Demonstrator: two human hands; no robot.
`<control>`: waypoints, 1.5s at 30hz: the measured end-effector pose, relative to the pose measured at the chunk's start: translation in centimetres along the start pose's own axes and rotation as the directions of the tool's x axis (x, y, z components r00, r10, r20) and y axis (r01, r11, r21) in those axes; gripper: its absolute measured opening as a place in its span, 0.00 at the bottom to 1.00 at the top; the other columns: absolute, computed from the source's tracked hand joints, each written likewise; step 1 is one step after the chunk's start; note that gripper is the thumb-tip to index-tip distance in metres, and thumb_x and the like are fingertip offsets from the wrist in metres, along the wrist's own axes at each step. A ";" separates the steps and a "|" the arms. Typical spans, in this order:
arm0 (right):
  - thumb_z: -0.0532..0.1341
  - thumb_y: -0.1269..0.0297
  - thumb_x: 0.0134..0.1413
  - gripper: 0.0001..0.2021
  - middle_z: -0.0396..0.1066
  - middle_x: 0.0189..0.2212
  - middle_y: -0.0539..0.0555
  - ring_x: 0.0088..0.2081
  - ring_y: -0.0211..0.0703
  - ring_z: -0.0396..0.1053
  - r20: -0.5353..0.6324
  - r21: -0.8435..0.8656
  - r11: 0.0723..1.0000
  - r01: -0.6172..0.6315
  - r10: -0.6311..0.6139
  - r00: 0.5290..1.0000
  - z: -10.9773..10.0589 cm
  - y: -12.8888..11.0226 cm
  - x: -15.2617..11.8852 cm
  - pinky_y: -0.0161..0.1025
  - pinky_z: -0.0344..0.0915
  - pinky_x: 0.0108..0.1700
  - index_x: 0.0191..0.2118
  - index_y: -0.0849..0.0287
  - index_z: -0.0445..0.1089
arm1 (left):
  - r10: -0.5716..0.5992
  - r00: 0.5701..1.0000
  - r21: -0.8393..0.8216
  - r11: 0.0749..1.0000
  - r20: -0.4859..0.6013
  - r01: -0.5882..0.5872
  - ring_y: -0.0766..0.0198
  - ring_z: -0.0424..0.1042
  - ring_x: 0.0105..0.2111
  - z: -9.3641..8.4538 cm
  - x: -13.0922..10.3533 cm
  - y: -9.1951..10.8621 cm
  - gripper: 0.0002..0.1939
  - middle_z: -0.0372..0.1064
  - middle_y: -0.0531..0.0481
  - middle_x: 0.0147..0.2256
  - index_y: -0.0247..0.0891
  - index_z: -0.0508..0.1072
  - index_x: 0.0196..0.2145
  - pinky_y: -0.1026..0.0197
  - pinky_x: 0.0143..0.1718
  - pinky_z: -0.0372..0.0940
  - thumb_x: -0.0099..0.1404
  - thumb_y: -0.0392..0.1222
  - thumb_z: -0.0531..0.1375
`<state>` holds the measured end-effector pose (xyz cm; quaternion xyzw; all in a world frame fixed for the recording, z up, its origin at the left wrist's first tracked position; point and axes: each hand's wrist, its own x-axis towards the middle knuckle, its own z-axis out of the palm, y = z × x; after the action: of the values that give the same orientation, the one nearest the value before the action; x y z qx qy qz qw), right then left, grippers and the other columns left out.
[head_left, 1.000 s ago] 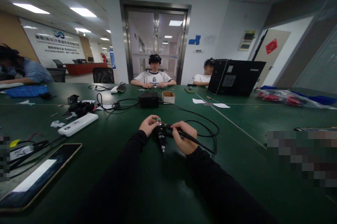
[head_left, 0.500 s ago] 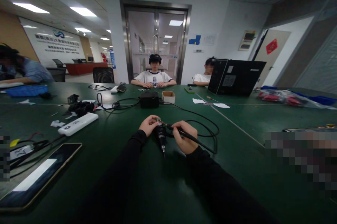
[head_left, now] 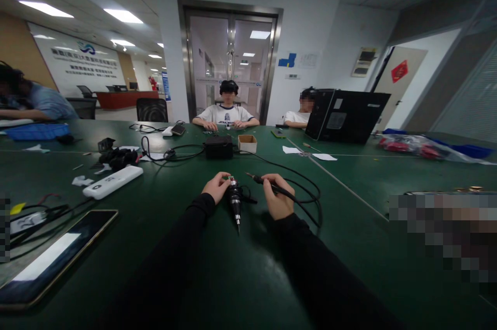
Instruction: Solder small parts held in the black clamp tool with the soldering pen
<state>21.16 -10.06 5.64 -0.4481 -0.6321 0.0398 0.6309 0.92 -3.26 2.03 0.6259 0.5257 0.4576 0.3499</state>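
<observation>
My left hand (head_left: 216, 188) is closed at the far end of what looks like an electric screwdriver (head_left: 235, 198), black-bodied with a silver nose and thin bit pointing toward me. A small part like a circuit board (head_left: 232, 179) shows at that far end, by my fingertips; its details are too small to make out. In my right hand (head_left: 280, 197) a soldering iron (head_left: 259, 180) is gripped like a pen. Its tip points left and stands apart from the screwdriver. A black cord (head_left: 319, 206) trails from the iron, looping on the green table (head_left: 248, 268).
A black box (head_left: 218, 147) and small open carton (head_left: 247, 144) stand ahead. Leftward lie a white power strip (head_left: 113, 183), a phone (head_left: 58, 260) and tangled cables. A black computer case (head_left: 347, 115) stands back right. A person (head_left: 226, 113) sits opposite; others sit nearby.
My right hand has drawn the soldering iron back to the right, so its tip has come away from the screwdriver's far end. My left hand keeps its hold, shifted slightly left.
</observation>
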 end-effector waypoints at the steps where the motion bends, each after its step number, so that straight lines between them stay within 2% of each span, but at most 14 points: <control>1: 0.56 0.64 0.55 0.08 0.73 0.27 0.51 0.30 0.42 0.71 0.008 0.009 1.000 -0.019 0.019 1.000 0.2 0.4 -0.1 0.37 0.66 0.34 0.31 0.57 0.72 | -0.005 1.000 0.045 0.999 -0.020 0.006 0.62 0.70 0.30 -0.2 -0.3 0.3 0.13 0.71 0.53 0.27 0.42 0.71 0.41 0.61 0.37 0.62 0.58 0.43 0.59; 5: 0.56 0.64 0.55 0.09 0.73 0.26 0.51 0.29 0.42 0.70 0.014 0.008 0.997 -0.076 0.076 0.997 0.6 1.2 -0.2 0.37 0.66 0.33 0.30 0.58 0.72 | 0.016 0.999 0.193 0.981 -0.039 -0.009 0.57 0.71 0.36 -1.1 -2.5 1.8 0.18 0.73 0.49 0.33 0.42 0.70 0.48 0.58 0.41 0.60 0.59 0.41 0.57; 8: 0.56 0.63 0.54 0.09 0.73 0.26 0.51 0.29 0.42 0.70 0.007 0.002 0.998 -0.069 0.069 0.998 0.8 1.2 -0.2 0.37 0.66 0.34 0.30 0.58 0.72 | 0.032 0.999 0.233 0.972 0.013 -0.034 0.54 0.71 0.37 -1.5 -4.6 2.7 0.19 0.74 0.46 0.36 0.42 0.71 0.47 0.57 0.41 0.59 0.57 0.46 0.59; 12: 0.56 0.63 0.54 0.09 0.73 0.26 0.51 0.29 0.43 0.71 0.025 -0.014 0.998 -0.056 0.057 0.998 0.8 1.2 -0.2 0.38 0.66 0.35 0.29 0.58 0.72 | -0.015 0.999 0.265 0.964 0.038 0.004 0.50 0.73 0.36 -0.6 -5.7 3.7 0.39 0.73 0.41 0.38 0.39 0.67 0.52 0.58 0.39 0.59 0.43 0.55 0.68; 14: 0.56 0.63 0.54 0.09 0.73 0.26 0.51 0.30 0.43 0.71 0.030 -0.024 0.998 -0.060 0.061 0.998 0.8 1.3 -0.3 0.37 0.66 0.34 0.29 0.57 0.72 | -0.025 0.999 0.318 0.948 0.022 0.016 0.46 0.74 0.38 0.2 -5.5 4.2 0.43 0.72 0.38 0.40 0.39 0.66 0.53 0.57 0.40 0.59 0.39 0.55 0.70; 20: 0.57 0.63 0.54 0.09 0.73 0.26 0.51 0.29 0.42 0.71 0.038 -0.028 0.997 -0.069 0.070 0.997 0.6 1.4 -0.3 0.37 0.66 0.33 0.29 0.58 0.73 | -0.095 0.995 0.456 0.885 -0.016 0.092 0.45 0.74 0.34 1.1 -4.5 5.6 0.37 0.72 0.41 0.32 0.40 0.68 0.44 0.57 0.36 0.60 0.35 0.51 0.71; 25: 0.58 0.62 0.54 0.08 0.73 0.25 0.51 0.27 0.42 0.70 0.039 0.002 0.995 -0.103 0.103 0.994 0.5 1.7 -0.3 0.36 0.65 0.30 0.30 0.58 0.73 | -0.109 0.994 0.440 0.894 0.024 0.087 0.50 0.73 0.30 -0.2 -3.8 5.4 0.34 0.71 0.48 0.27 0.43 0.68 0.38 0.58 0.34 0.60 0.31 0.48 0.72; 27: 0.58 0.62 0.54 0.08 0.73 0.25 0.50 0.26 0.41 0.69 0.047 0.003 0.992 -0.123 0.123 0.991 0.5 1.8 -0.3 0.36 0.65 0.29 0.31 0.58 0.73 | -0.119 0.993 0.462 0.881 0.013 0.099 0.51 0.73 0.30 -1.6 -3.5 4.8 0.35 0.72 0.49 0.28 0.44 0.69 0.39 0.58 0.34 0.61 0.30 0.48 0.72; 29: 0.58 0.62 0.54 0.09 0.73 0.25 0.50 0.25 0.41 0.69 0.061 0.001 0.991 -0.137 0.136 0.989 0.5 1.8 -0.4 0.36 0.64 0.28 0.31 0.58 0.73 | -0.147 0.989 0.552 0.826 0.010 0.117 0.49 0.74 0.32 -3.8 -3.0 4.1 0.36 0.74 0.46 0.32 0.45 0.69 0.44 0.57 0.35 0.62 0.34 0.49 0.71; 31: 0.57 0.62 0.54 0.09 0.72 0.24 0.51 0.25 0.41 0.69 0.073 0.003 0.990 -0.138 0.137 0.988 0.5 1.6 -0.4 0.36 0.64 0.29 0.30 0.58 0.73 | -0.178 0.984 0.657 0.742 0.001 0.133 0.46 0.74 0.35 -6.6 -2.6 3.1 0.36 0.75 0.42 0.37 0.46 0.68 0.49 0.55 0.36 0.63 0.40 0.50 0.68; 34: 0.58 0.62 0.54 0.09 0.72 0.24 0.51 0.27 0.42 0.69 0.083 -0.009 0.993 -0.121 0.122 0.989 0.6 1.1 -0.4 0.37 0.64 0.30 0.30 0.58 0.73 | -0.215 0.973 0.760 0.618 -0.082 0.200 0.45 0.75 0.40 -11.4 -1.9 1.2 0.36 0.75 0.41 0.41 0.47 0.64 0.55 0.55 0.39 0.65 0.46 0.52 0.64; 39: 0.57 0.62 0.53 0.09 0.73 0.25 0.51 0.28 0.43 0.69 0.072 -0.002 0.993 -0.115 0.115 0.991 0.7 0.9 -0.4 0.37 0.64 0.33 0.28 0.58 0.73 | -0.306 0.917 0.798 0.468 -0.258 0.380 0.45 0.73 0.46 -18.4 -1.6 -1.7 0.37 0.72 0.38 0.48 0.42 0.58 0.61 0.54 0.43 0.66 0.55 0.53 0.58; 42: 0.57 0.62 0.53 0.09 0.73 0.25 0.51 0.28 0.43 0.69 0.075 -0.004 0.991 -0.130 0.130 0.989 0.7 1.0 -0.3 0.38 0.64 0.33 0.29 0.58 0.73 | -0.292 0.895 0.792 0.425 -0.338 0.438 0.44 0.71 0.49 -20.6 -2.2 -2.6 0.36 0.69 0.33 0.52 0.36 0.55 0.62 0.53 0.46 0.64 0.58 0.51 0.55; 45: 0.57 0.62 0.53 0.09 0.73 0.25 0.51 0.28 0.43 0.70 0.081 -0.006 0.991 -0.133 0.133 0.988 0.6 1.0 -0.3 0.38 0.64 0.33 0.28 0.57 0.72 | -0.264 0.878 0.789 0.390 -0.398 0.475 0.42 0.69 0.51 -21.7 -3.1 -3.0 0.34 0.67 0.29 0.53 0.33 0.51 0.62 0.51 0.46 0.63 0.62 0.49 0.52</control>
<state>21.11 -9.37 4.71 -0.4876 -0.6259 0.0996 0.6005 -20.64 -6.59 5.96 0.5292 0.8423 0.1001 0.0204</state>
